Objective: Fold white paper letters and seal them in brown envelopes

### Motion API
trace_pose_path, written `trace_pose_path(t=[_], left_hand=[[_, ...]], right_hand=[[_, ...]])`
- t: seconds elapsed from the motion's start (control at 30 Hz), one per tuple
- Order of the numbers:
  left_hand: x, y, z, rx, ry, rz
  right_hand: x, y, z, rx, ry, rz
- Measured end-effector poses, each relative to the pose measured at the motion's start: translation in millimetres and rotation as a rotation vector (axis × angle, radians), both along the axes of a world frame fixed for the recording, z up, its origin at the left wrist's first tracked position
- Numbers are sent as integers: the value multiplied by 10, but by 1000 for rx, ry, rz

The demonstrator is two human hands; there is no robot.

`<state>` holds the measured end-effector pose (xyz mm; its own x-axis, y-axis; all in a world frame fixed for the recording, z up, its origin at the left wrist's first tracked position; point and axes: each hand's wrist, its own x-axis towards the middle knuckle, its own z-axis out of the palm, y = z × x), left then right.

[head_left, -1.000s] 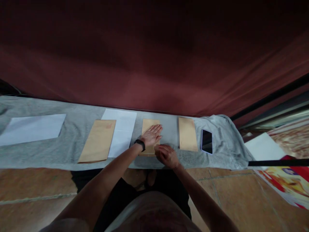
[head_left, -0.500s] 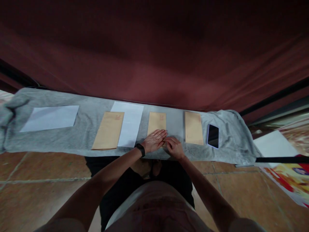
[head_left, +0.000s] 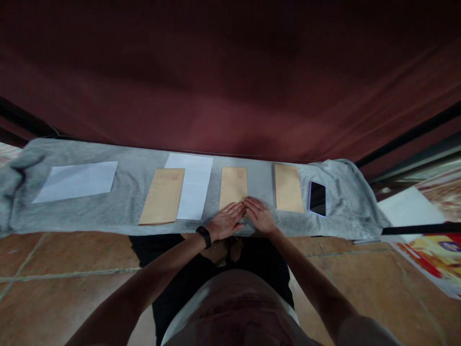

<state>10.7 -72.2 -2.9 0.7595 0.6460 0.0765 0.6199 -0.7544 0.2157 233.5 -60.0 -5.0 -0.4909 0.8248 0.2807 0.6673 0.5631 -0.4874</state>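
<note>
A brown paper envelope (head_left: 233, 185) lies in front of me on the grey cloth (head_left: 126, 192), its near end covered by my hands. My left hand (head_left: 226, 221), with a black band on the wrist, rests flat on that near end, fingers stretched out. From the other side my right hand (head_left: 260, 216) lies on the envelope too, its fingers straight and their tips meeting those of the left. To the left, a second brown envelope (head_left: 162, 196) partly covers white paper sheets (head_left: 194, 187). Another brown envelope (head_left: 288, 187) lies to the right of my right hand.
A phone (head_left: 317, 198) with a pale purple edge lies right of the envelopes. More white paper (head_left: 77, 180) is at the far left. A dark red curtain (head_left: 230, 115) hangs behind the narrow cloth-covered surface. A black bar (head_left: 421, 229) sticks out at the right.
My right hand's fingers have gone from curled to stretched flat on the envelope. My left hand has slid slightly toward me and left. The view has shifted a little.
</note>
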Motion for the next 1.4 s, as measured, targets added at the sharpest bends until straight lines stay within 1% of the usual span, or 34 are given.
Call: trace_pose_path(t=[0.13, 0.2, 0.3, 0.4, 0.53, 0.6, 0.67, 0.8, 1.1, 1.4], left_hand=[[-33, -60, 1, 15, 1, -9], [-41, -62, 5, 15, -15, -12], [-49, -43, 15, 4, -30, -17], [-63, -25, 24, -9, -47, -21], [-89, -24, 21, -8, -94, -9], [-102, -32, 11, -1, -122, 4], [-111, -42, 2, 9, -149, 24], [-118, -54, -2, 27, -175, 59], [-120, -79, 30, 38, -218, 113], [-144, -85, -33, 65, -214, 136]], right_hand=[[-26, 88, -23, -6, -117, 86], [-42, 174, -51, 6, -155, 93], [-87, 377, -101, 35, -195, 63], [-165, 652, -136, 54, -218, -2], [-285, 996, -132, 58, -209, -87], [-329, 1086, -123, 60, -203, -106], [-352, 1099, -120, 60, -207, -116], [-332, 936, -136, 56, -226, -95], [-201, 348, -93, 64, -203, -18], [-122, -208, -62, 75, -182, 29]])
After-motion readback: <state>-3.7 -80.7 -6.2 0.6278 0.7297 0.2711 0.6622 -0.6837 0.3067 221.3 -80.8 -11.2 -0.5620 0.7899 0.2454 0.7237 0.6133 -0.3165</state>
